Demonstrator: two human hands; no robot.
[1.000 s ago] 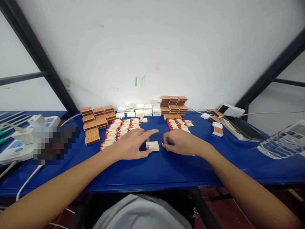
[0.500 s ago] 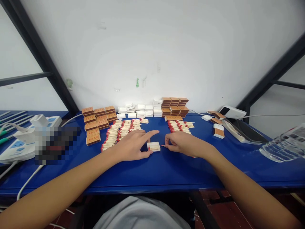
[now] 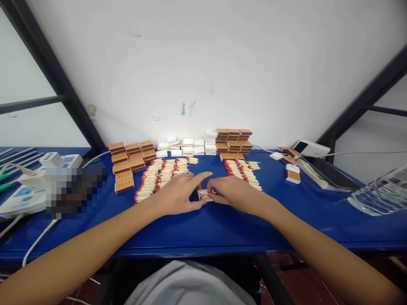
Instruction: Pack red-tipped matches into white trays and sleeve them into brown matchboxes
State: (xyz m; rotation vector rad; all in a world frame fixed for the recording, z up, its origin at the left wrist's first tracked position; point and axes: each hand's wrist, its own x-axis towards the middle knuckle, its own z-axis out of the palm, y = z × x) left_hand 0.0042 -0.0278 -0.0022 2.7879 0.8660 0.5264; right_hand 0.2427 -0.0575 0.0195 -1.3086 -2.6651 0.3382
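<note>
A small white matchbox tray point(image 3: 201, 193) with some red-tipped matches in it rests on the blue table. My left hand point(image 3: 178, 192) steadies its left end between thumb and a finger, the index finger stretched out above. My right hand point(image 3: 230, 190) is over the tray's right side, thumb and fingertips pinched on a match whose stick is mostly hidden by the fingers. Rows of loose matches point(image 3: 165, 173) lie beyond my left hand. More matches point(image 3: 237, 169) are laid out behind my right hand.
Stacked orange-brown matchboxes point(image 3: 124, 181) stand back left, others point(image 3: 233, 146) at the wall. White trays point(image 3: 187, 144) are piled between them. A power strip point(image 3: 28, 192) with cables sits left. A phone-like device point(image 3: 330, 173) and a clear plastic package point(image 3: 378, 195) lie right.
My right hand has moved left from beside the tray to over it, bringing the pinched match to the tray. My left hand has stayed nearly in place.
</note>
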